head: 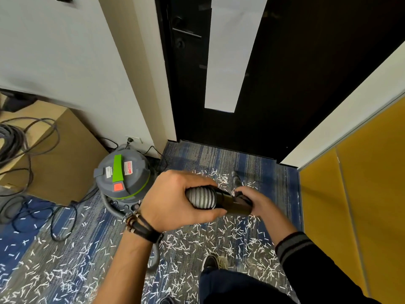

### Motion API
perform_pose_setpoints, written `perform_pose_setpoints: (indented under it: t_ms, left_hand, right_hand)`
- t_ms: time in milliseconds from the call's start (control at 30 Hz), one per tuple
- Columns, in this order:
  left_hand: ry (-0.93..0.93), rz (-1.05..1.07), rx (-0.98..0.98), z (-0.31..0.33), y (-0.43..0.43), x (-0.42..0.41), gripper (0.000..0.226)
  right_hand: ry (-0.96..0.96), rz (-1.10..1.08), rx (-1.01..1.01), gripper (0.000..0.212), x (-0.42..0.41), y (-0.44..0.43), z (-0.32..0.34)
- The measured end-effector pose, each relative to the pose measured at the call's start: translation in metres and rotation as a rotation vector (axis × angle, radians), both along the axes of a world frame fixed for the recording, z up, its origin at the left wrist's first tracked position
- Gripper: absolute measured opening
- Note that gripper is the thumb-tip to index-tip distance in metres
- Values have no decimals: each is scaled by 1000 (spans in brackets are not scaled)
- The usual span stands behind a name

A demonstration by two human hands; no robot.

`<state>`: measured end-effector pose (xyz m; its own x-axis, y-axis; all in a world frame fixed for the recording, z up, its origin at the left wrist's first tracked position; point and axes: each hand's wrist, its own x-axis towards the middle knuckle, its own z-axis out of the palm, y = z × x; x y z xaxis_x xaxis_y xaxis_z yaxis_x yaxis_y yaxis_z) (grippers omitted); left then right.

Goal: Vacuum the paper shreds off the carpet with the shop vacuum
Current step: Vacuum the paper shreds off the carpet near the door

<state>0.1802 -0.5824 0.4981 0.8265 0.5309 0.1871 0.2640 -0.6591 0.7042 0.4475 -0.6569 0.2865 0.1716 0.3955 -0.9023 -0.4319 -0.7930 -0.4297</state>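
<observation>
White paper shreds [219, 238] lie scattered over the blue-grey carpet [274, 176], thickest around my feet. The grey shop vacuum [122, 174] with a green handle and red switch stands at the left by the wall. My left hand [175, 200] grips the ribbed grey hose [201, 197] where it meets the black wand handle [232, 201]. My right hand [254, 200] holds the far end of that black handle. The wand's lower end [236, 178] points down at the carpet near the door. More hose [109, 207] runs from the vacuum along the floor.
A black door [285, 84] with a white panel closes the way ahead. A yellow partition [361, 205] borders the right. A wooden cabinet [65, 163] carrying coiled cables [13, 141] sits at the left. The vacuum's cord goes to a wall outlet [131, 140]. My shoe [210, 261] is on the carpet.
</observation>
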Motion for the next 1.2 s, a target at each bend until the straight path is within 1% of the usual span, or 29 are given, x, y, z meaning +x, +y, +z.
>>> perform_pose_setpoints:
  t_ms: [133,200,300,367,467,533,600,700,767,800,867,933,1033,1133,1200]
  left_hand:
    - [60,-38,-24,-1,-9,13,40]
    - [98,-81,-38,-2,-11,18,39]
    - [158,-167,-2,-1,-22,29,38]
    - [160,-220,-5,-1,-31,39,38]
    - [156,-269,-14,-3,-38,52,38]
    - [152,-282,-23,-4,-40,56,36]
    - [142,-277,-30,-5,-40,56,35]
    - [144,-253,-38,-7,-38,51,35]
    - [174,-240,-19,-10,-34,44,35]
    - [184,-239,-23,-12,-33,39,36]
    - [195,-257,-51,-16,-32,30,36]
    - [210,-286,-60,-18,-35,25,35]
    - [223,-333,-16,-19,-45,15,35]
    - [240,-370,45,-20,-58,-1,38]
    - [241,-367,73,-18,-57,-8,38]
  right_hand:
    - [5,-15,-16,26,2,-1,-6]
    - [30,-59,-9,23,-1,-10,-13]
    - [74,-131,-14,20,0,-31,-18]
    - [76,-157,-43,20,7,-49,-22]
    - [59,-198,-55,26,21,-73,-23]
    - [70,-216,-77,22,30,-84,-19]
    - [147,-307,-25,16,38,-90,-19]
    - [304,-556,107,22,28,-93,-25]
    - [337,-601,173,12,10,-89,-32]
    - [328,-595,177,9,3,-86,-34]
    - [297,-585,147,14,-3,-86,-39]
    - [274,-611,76,15,-5,-94,-44]
    - [228,-615,-33,16,-12,-108,-48]
    - [119,-434,-164,18,-26,-110,-47]
    - [56,-336,-192,18,-36,-104,-41]
